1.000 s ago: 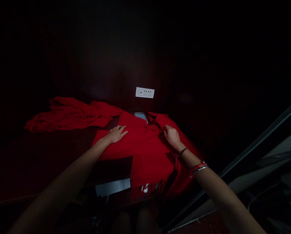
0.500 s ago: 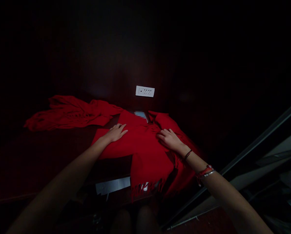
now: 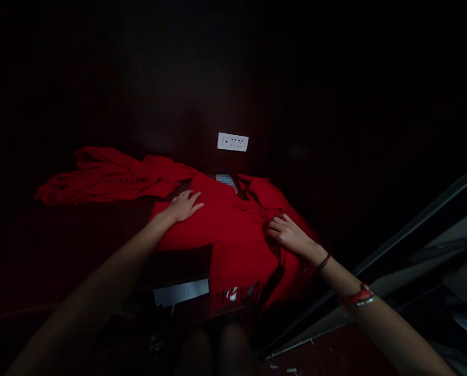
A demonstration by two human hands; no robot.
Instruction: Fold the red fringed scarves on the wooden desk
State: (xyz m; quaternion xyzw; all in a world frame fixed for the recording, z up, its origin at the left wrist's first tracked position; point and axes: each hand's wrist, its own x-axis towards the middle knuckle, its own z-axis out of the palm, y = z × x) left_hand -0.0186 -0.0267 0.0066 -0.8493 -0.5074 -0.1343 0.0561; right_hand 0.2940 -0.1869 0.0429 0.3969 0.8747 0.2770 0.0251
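Note:
A red fringed scarf point(image 3: 233, 224) lies spread over a dark tabletop, with one part crossing another and a fringe hanging over the front edge. My left hand point(image 3: 184, 207) rests flat on its left part, fingers spread, a ring on one finger. At the scarf's right side, my right hand point(image 3: 287, 233) has its fingers bent and close together on the fringed edge; the fingertips are partly hidden in the cloth. More bunched red cloth point(image 3: 270, 193) lies just beyond and beside this hand.
Crumpled red cloth point(image 3: 112, 177) lies at the back left. A white wall socket point(image 3: 232, 141) is on the dark wall behind, above a pixelated bluish item point(image 3: 225, 180). Pale paper point(image 3: 182, 293) shows below the front edge. A slanting dark frame point(image 3: 406, 232) stands at right.
My right hand has slid to the right and slightly down, off the scarf's middle to its fringed edge, uncovering fringe strands. My left hand stays on the same part of the scarf.

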